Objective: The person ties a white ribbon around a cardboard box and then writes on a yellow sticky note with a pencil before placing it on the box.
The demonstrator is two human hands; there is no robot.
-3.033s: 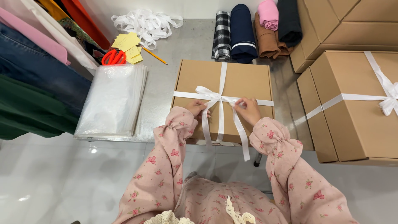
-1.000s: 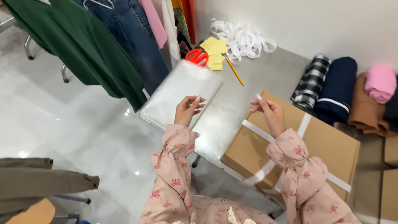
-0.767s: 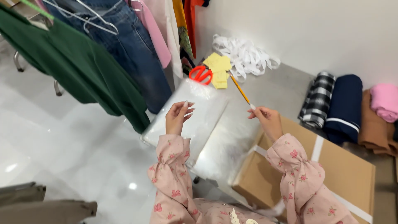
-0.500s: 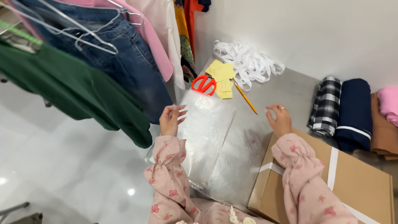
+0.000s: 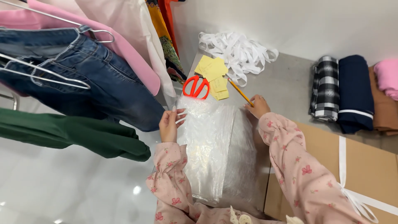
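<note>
A stack of clear plastic bags point(image 5: 215, 153) lies on the grey table point(image 5: 286, 87), below the orange scissors point(image 5: 196, 86). The left hand point(image 5: 169, 124) pinches its top-left edge, grip clenched on the plastic; the right hand point(image 5: 258, 106), fingers loosely curled and grasping nothing, rests at its top-right corner beside a yellow pencil point(image 5: 239, 91)

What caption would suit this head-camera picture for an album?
Left hand lifts the edge of a clear bag stack; right hand reaches by the pencil.

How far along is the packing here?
Done: cardboard box is already tied with white ribbon. In hand: left hand and right hand are at the far edge of the clear plastic bags. Left: folded fabrics unpacked; scissors untouched.
</note>
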